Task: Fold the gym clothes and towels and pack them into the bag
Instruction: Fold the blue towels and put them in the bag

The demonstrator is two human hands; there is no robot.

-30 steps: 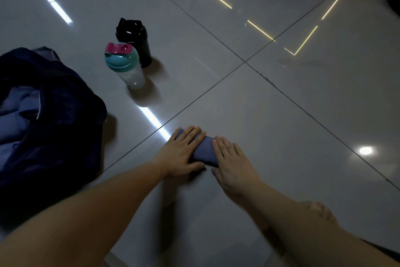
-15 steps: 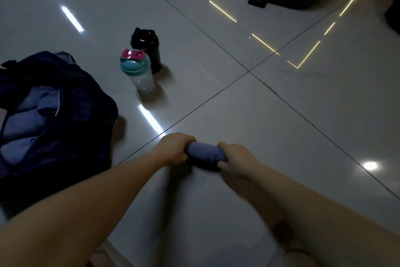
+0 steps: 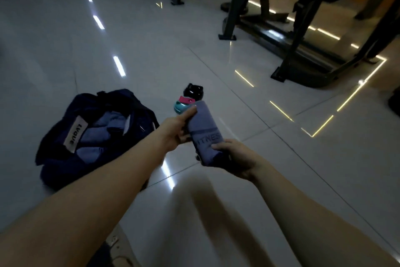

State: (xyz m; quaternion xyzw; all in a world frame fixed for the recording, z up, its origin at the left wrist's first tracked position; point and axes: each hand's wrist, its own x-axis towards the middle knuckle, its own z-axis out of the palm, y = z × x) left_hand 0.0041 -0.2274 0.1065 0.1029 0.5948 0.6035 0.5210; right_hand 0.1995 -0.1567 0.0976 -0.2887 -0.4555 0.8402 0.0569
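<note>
Folded blue towel (image 3: 204,128), part of a printed word showing, held above the tiled floor (image 3: 292,169) between our two hands. Our left hand (image 3: 173,131) grips its upper part, one finger stretched along the edge; our right hand (image 3: 237,157) curls round its lower end. To the left lies the open navy bag (image 3: 54,165), folded cloth inside. Behind the towel stand a teal-lidded bottle (image 3: 180,106) and a black bottle (image 3: 193,90); a machine frame (image 3: 292,50) stands farther off.

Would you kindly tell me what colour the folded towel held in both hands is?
The towel is lavender-blue with darker lettering; head view.
</note>
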